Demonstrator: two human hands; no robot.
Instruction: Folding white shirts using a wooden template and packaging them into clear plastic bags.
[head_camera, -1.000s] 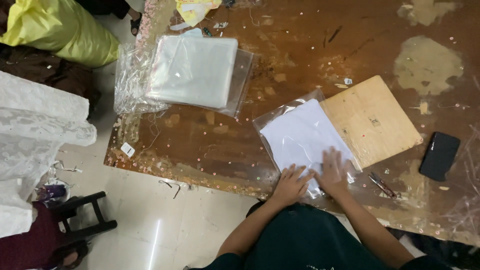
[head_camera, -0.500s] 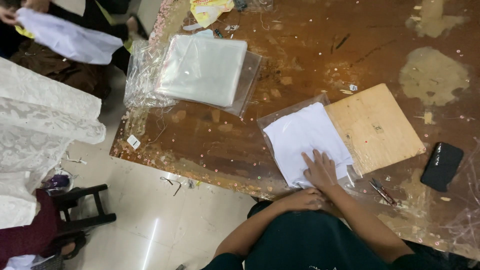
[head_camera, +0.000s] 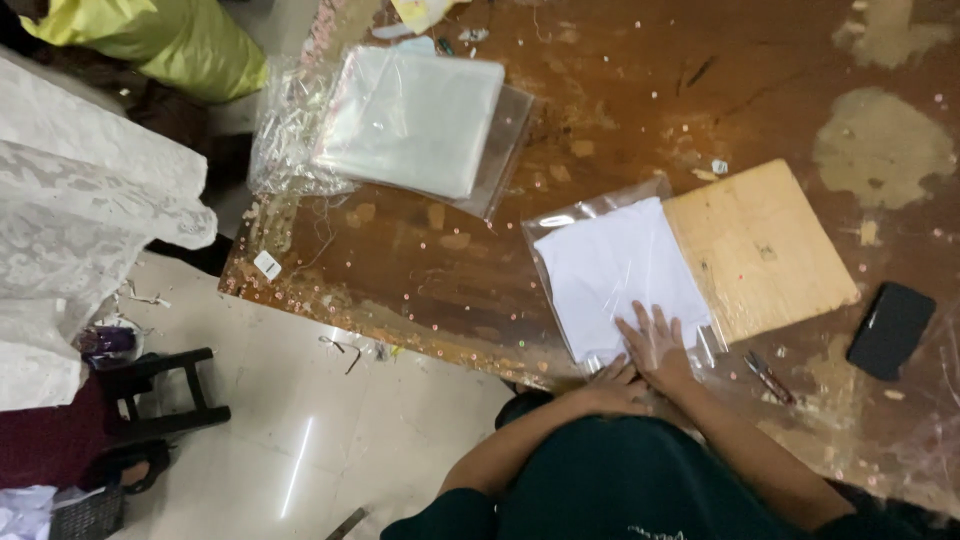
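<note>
Head view, bagged cloth: a folded white cloth in a clear plastic bag (head_camera: 620, 275) lies flat on the counter (head_camera: 620, 110), near its front edge, just left of a wooden board.
Right hand: the right hand (head_camera: 655, 345) lies palm down on the near end of the bag, fingers spread; its grip is flat and open, closed on nothing.
Left hand: the left hand (head_camera: 612, 385) rests at the near edge of the bag, just beside the right hand, fingers laid loosely; it presses rather than grasps.
Wooden board: a pale square wooden board (head_camera: 760, 245) lies flat, its left edge touching or slipping under the bag; I cannot tell which.
Pen: a small dark pen-like tool (head_camera: 768, 377) lies near the board's near right corner.
Phone: a black phone (head_camera: 890, 330) lies to the right, apart from the board.
Bag stack: a stack of clear plastic bags (head_camera: 410, 120) sits far left on the counter, well apart from the hands.
Lace cloth: white lace fabric (head_camera: 80, 230) hangs at the left, off the counter.
Yellow bag: a yellow-green sack (head_camera: 170, 40) sits at the far left.
Stool: a black stool frame (head_camera: 165, 395) stands on the pale tiled floor (head_camera: 330, 430) at near left.
</note>
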